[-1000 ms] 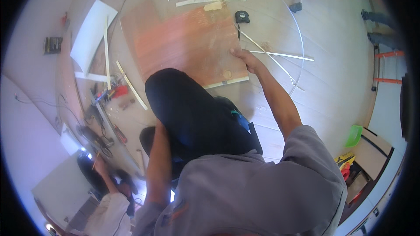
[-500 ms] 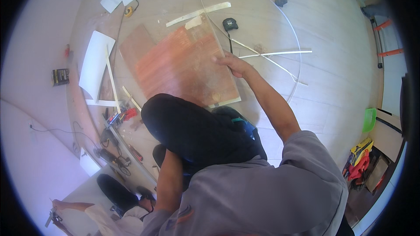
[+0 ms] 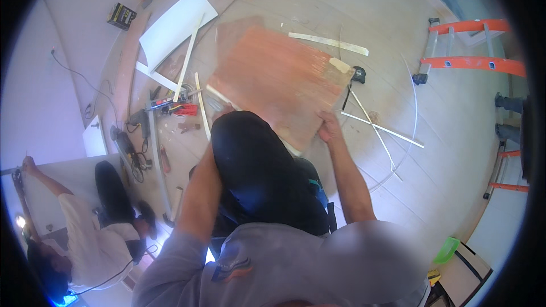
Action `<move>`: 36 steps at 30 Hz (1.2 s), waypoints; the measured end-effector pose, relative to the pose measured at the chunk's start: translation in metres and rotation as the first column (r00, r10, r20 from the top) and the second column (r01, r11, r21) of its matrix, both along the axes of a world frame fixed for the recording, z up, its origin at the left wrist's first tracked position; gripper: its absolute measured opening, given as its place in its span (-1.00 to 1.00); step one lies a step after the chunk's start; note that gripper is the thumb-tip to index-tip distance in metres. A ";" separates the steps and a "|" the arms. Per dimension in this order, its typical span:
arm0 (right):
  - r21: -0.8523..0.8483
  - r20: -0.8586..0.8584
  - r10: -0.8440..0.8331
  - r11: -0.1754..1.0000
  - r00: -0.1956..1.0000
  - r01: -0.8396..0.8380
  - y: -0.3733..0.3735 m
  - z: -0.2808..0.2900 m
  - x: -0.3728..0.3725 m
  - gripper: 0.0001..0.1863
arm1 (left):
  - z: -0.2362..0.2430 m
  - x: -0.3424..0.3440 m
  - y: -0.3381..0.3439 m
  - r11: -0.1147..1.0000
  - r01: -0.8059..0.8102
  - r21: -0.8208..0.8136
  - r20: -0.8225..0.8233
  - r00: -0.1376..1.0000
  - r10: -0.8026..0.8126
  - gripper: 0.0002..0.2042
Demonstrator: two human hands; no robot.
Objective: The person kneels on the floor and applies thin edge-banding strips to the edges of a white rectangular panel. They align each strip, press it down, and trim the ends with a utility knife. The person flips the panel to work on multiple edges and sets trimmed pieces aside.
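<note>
A flat reddish-brown wooden board (image 3: 278,74) with pale edges lies tilted in front of my raised knee. My right hand (image 3: 329,127) is closed on its near right edge, the thumb on the upper face. My left hand (image 3: 223,111) is at the board's near left edge, mostly hidden behind my knee, so its grip does not show. A pale patch (image 3: 341,66) marks the board's far right corner. Just beyond that corner sits a black tape measure (image 3: 359,74).
Thin white strips (image 3: 392,131) cross on the floor at right. A white sheet (image 3: 176,28), power tools (image 3: 128,142) and a red tray (image 3: 186,110) lie at left. An orange ladder (image 3: 466,65) stands far right. Another person (image 3: 96,239) works at lower left.
The board has turned clockwise, and my right hand has stayed on its edge. My left hand has come up from behind my knee to the board. The view has shifted too.
</note>
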State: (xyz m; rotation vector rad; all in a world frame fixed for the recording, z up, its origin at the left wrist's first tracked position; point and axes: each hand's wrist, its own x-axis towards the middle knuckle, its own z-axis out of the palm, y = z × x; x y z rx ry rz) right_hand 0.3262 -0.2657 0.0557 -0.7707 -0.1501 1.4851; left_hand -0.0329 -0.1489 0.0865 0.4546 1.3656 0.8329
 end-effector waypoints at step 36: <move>-0.506 0.837 0.515 0.857 0.186 -0.095 0.030 -0.045 -0.068 -0.61 | -0.039 -0.072 -0.047 0.994 -0.081 0.080 -0.541 0.834 0.111 -0.75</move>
